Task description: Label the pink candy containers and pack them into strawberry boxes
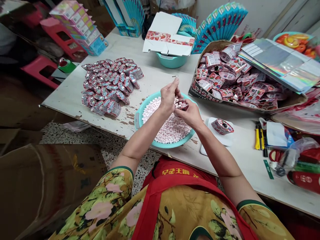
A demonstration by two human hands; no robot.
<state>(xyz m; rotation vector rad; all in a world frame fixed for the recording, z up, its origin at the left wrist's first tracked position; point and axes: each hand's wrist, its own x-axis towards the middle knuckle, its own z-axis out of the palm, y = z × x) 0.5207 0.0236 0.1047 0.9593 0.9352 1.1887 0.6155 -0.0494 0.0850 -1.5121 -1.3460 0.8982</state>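
Observation:
Over a turquoise basin (138, 120) of small pale pink candies (172, 131), my two hands meet. My right hand (191, 115) grips a small container printed in red (183, 106), with candies showing at its opening. Curled against that opening is my left hand (168, 96), closed around some candies; its fingertips are mostly hidden behind the palm. Just right of the basin, a similar printed container (222, 126) rests on a white scale-like plate (212, 138).
Many filled-looking packs (110, 83) lie grouped at left. A cardboard box (197, 93) of printed containers stands at right, holographic sheets (282, 63) on top. Behind is another basin (172, 61) under flat white cartons (163, 36). Cutters (257, 138) and scissors (275, 155) lie far right.

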